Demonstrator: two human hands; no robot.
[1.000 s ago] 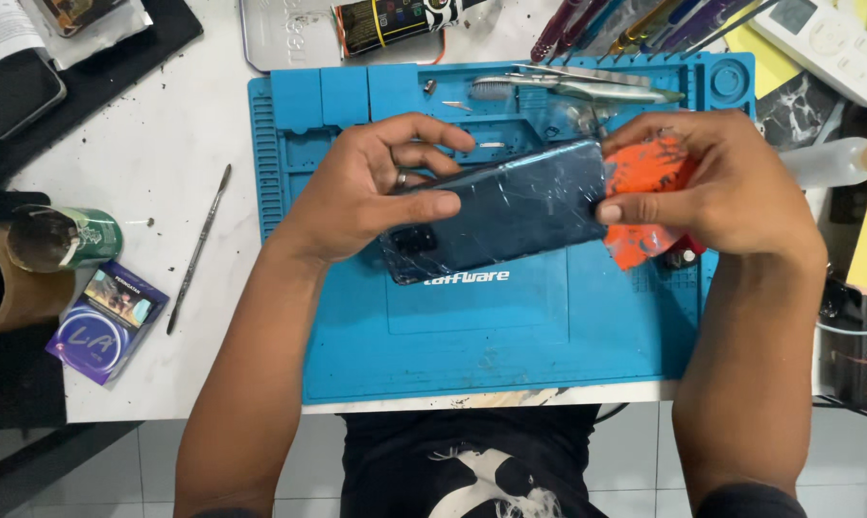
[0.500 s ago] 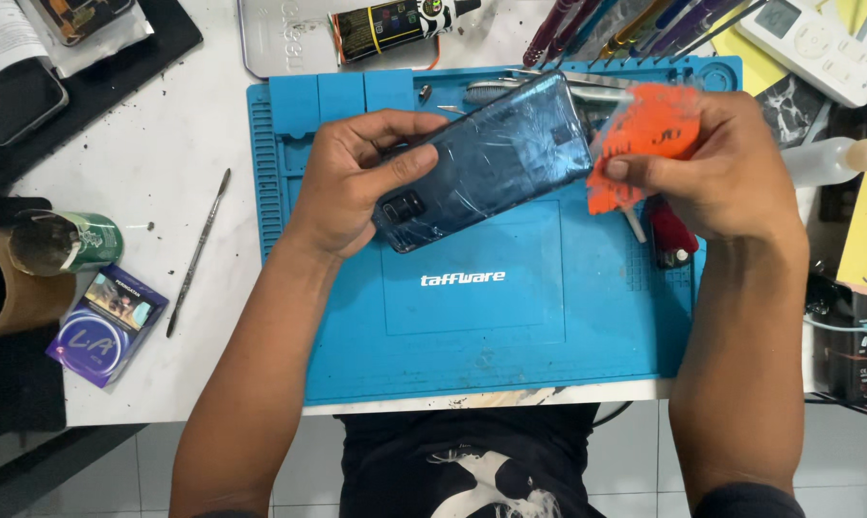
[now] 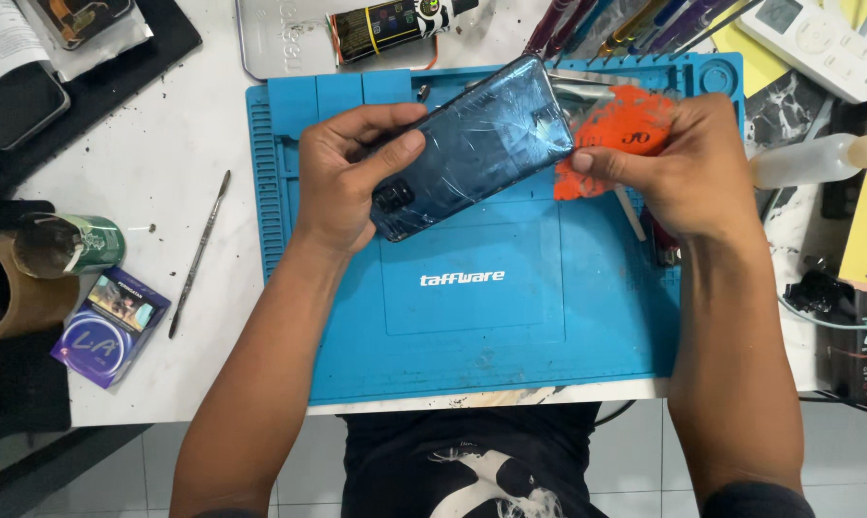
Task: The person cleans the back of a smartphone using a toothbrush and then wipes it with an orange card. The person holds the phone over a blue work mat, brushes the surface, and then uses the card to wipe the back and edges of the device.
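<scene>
My left hand (image 3: 342, 177) grips a dark blue phone (image 3: 472, 144) with a cracked back, held tilted above the blue work mat (image 3: 472, 317), camera end toward me. My right hand (image 3: 683, 168) pinches a thin orange plastic card (image 3: 625, 134) against the phone's right edge. A metal tool lies partly hidden under my right hand.
A thin metal spudger (image 3: 198, 254) lies on the white table left of the mat. A green can (image 3: 69, 245) and a small purple box (image 3: 110, 324) sit at the left edge. Screwdrivers (image 3: 635, 24), a grey tray (image 3: 289, 38) and a squeeze bottle (image 3: 817, 158) line the back and right.
Both hands have lifted the phone away from me toward the mat's far edge, and it has tilted. The orange card has stayed at the phone's right edge.
</scene>
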